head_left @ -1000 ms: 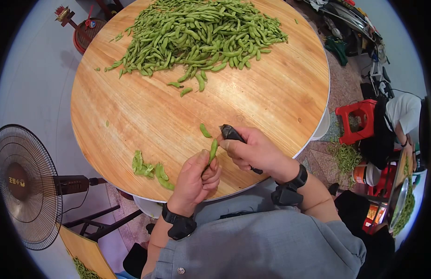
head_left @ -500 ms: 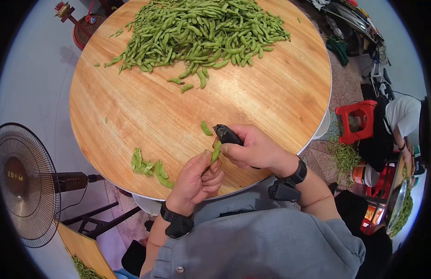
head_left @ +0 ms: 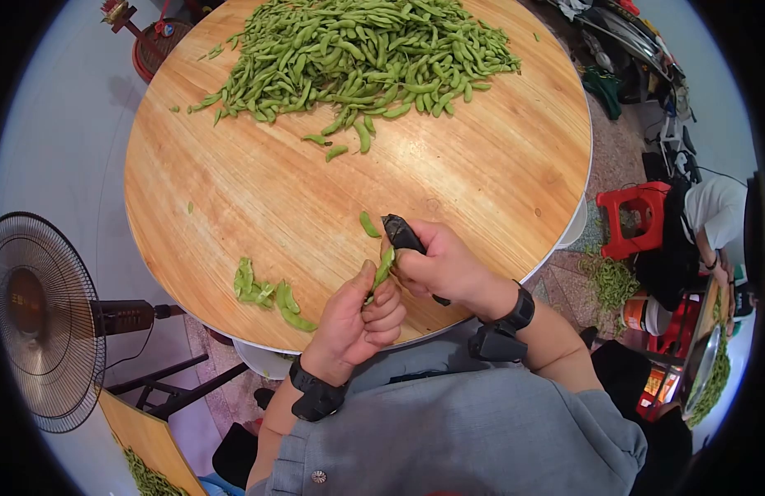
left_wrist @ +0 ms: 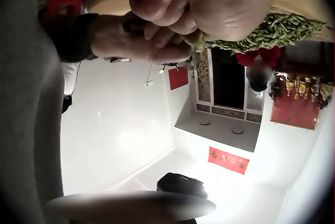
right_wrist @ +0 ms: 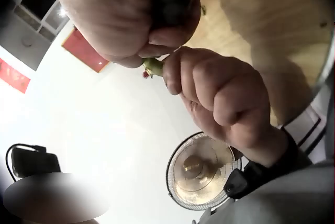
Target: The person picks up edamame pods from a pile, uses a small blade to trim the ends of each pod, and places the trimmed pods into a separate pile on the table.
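Note:
My left hand (head_left: 359, 318) pinches a green edamame pod (head_left: 385, 266) between thumb and curled fingers, its upper end sticking out. Gripped in my right hand (head_left: 445, 263) is a black tool (head_left: 405, 234), like a utility knife, with its tip pointing away from me and its other end below the fist. The right thumb is right at the pod. In the right wrist view both hands meet around the pod (right_wrist: 153, 67), and much of it is hidden by fingers. A loose pod (head_left: 369, 224) lies just beyond the hands. Several pods or husks (head_left: 254, 287) lie to the left.
A big heap of edamame pods (head_left: 358, 62) covers the far side of the round wooden table (head_left: 225, 190). A fan (head_left: 40, 318) stands left. To the right are a red stool (head_left: 634, 217), pods on the floor (head_left: 611, 281) and another person (head_left: 717, 211).
My hands have come closer together around the pod, the right one shifting slightly left to bring its thumb to the pod. The loose pods on the table stay in place.

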`<control>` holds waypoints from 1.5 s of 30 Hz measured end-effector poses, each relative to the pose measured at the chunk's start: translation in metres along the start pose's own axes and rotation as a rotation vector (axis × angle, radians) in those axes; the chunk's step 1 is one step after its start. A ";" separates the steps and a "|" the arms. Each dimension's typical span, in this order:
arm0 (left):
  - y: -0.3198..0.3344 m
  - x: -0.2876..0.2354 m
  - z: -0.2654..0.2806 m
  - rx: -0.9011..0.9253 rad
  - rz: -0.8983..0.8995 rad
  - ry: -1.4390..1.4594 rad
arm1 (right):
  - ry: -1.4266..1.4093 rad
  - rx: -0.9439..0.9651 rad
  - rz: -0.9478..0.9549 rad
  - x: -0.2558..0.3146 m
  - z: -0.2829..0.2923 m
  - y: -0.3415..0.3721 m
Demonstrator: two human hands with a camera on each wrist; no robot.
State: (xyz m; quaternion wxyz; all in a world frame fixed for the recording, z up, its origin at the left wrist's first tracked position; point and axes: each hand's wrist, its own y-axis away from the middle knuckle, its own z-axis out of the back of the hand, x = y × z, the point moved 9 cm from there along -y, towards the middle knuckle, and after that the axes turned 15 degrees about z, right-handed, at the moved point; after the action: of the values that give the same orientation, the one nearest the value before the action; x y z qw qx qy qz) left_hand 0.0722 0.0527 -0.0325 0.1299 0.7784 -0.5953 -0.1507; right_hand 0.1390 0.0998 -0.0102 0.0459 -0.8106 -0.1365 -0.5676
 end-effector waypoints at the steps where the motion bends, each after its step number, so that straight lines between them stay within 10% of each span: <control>1: -0.001 0.000 0.002 -0.030 -0.014 0.021 | -0.080 0.003 -0.004 -0.004 -0.002 0.000; 9: -0.002 -0.001 0.003 -0.062 -0.038 -0.116 | -0.038 0.016 -0.020 0.000 0.002 -0.002; 12: 0.004 -0.008 0.019 -0.466 -0.133 -0.344 | 0.037 0.012 -0.007 0.008 0.007 -0.002; 14: 0.026 -0.041 -0.003 -0.579 -0.613 -0.754 | 0.067 -0.004 -0.002 0.012 0.007 0.000; 17: 0.032 -0.047 -0.021 -0.692 -0.598 -1.182 | 0.203 -0.007 0.028 0.015 0.004 0.001; 32: 0.039 -0.043 -0.039 -0.634 -0.414 -1.573 | 0.329 0.247 -0.150 0.010 -0.002 0.001; 42: 0.033 -0.037 -0.021 -0.399 -0.415 -1.166 | -0.022 0.149 -0.239 -0.010 -0.006 0.004; 45: 0.027 -0.026 -0.006 -0.335 -0.150 -0.694 | -0.229 0.048 -0.299 -0.025 -0.004 0.007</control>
State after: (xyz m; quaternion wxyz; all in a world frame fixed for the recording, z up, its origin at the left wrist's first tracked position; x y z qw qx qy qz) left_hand 0.0438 0.0706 -0.0145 0.0349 0.6904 -0.5126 -0.5093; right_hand 0.1290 0.0877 -0.0314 -0.0353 -0.8392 -0.2734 -0.4688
